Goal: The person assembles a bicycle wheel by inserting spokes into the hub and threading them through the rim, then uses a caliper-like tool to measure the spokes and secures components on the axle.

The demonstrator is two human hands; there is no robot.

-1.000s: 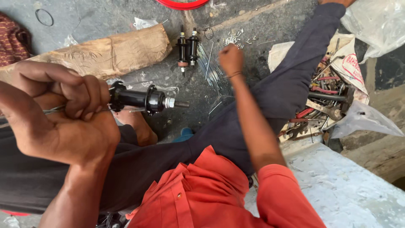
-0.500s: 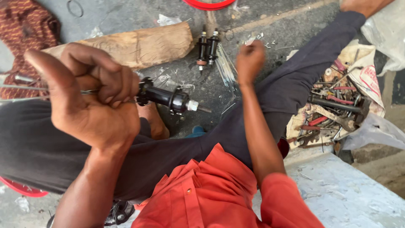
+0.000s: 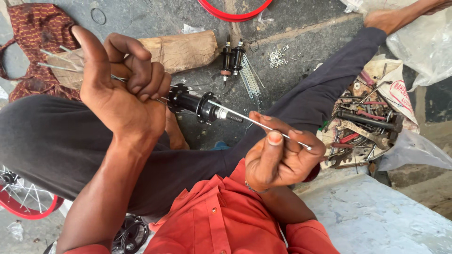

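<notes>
The black wheel hub (image 3: 195, 104) sits out over your dark-trousered lap, its threaded axle end pointing right. Your left hand (image 3: 123, 91) is curled shut round its other end, thin spokes (image 3: 56, 63) poking from the fist. Your right hand (image 3: 278, 155) pinches a single spoke (image 3: 256, 123) running to the hub. A second hub (image 3: 232, 59) lies beyond on the ground beside a wooden block (image 3: 186, 49).
</notes>
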